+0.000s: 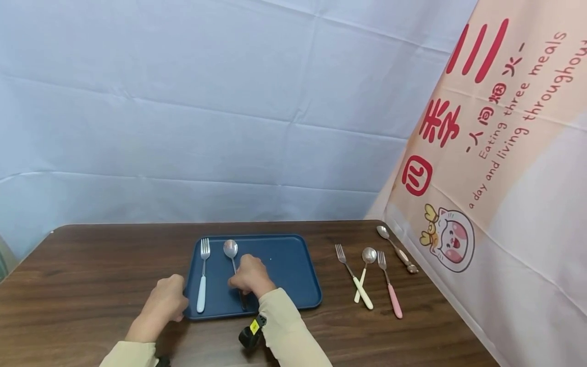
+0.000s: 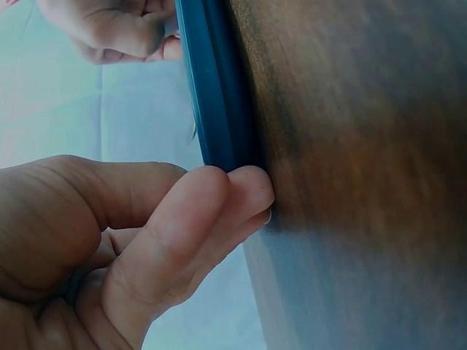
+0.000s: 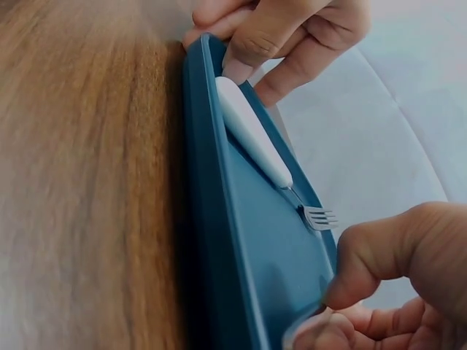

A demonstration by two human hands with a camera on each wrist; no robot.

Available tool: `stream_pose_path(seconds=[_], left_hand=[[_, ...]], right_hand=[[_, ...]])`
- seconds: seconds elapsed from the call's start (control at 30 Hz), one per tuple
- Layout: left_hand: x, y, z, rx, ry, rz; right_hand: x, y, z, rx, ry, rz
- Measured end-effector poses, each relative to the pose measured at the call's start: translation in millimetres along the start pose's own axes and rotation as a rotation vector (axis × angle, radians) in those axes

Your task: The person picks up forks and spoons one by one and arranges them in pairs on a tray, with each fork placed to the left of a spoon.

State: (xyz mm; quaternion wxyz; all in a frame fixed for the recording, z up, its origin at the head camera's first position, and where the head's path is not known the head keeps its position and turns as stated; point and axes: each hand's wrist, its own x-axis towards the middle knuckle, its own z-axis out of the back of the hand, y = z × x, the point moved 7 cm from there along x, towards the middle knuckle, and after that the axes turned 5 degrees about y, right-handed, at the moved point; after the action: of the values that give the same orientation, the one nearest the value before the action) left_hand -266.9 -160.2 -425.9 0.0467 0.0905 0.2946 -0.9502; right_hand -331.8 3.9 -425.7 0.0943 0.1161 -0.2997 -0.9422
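Left hand [image 1: 166, 299]: fingers pinching the left rim of a dark-blue rectangular tray [image 1: 290, 270] near its front corner. Tray on brown wood-grain table [image 1: 114, 275]. Right hand [image 1: 251, 275]: fingers pinching the handle of a silvery metal spoon [image 1: 231, 249], in the tray's left half. White-handled metal fork [image 1: 203, 283] in tray, left of spoon. Pink-handled metal fork [image 1: 391, 289] on table, right of tray.
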Motion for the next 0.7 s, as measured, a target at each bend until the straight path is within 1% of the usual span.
stream_pose_path(seconds=[0.13, 0.4, 0.7], left_hand=[[0.7, 0.1, -0.5, 0.012, -0.004, 0.008], [0.9, 0.5, 0.3, 0.025, 0.005, 0.022], [1.3, -0.2, 0.1, 0.033, 0.006, 0.017]], right_hand=[[2.8, 3, -3, -0.006, -0.004, 0.013], [6.9, 8, -8, -0.029, -0.002, 0.0], [7.1, 15, -9, -0.062, -0.008, -0.008]])
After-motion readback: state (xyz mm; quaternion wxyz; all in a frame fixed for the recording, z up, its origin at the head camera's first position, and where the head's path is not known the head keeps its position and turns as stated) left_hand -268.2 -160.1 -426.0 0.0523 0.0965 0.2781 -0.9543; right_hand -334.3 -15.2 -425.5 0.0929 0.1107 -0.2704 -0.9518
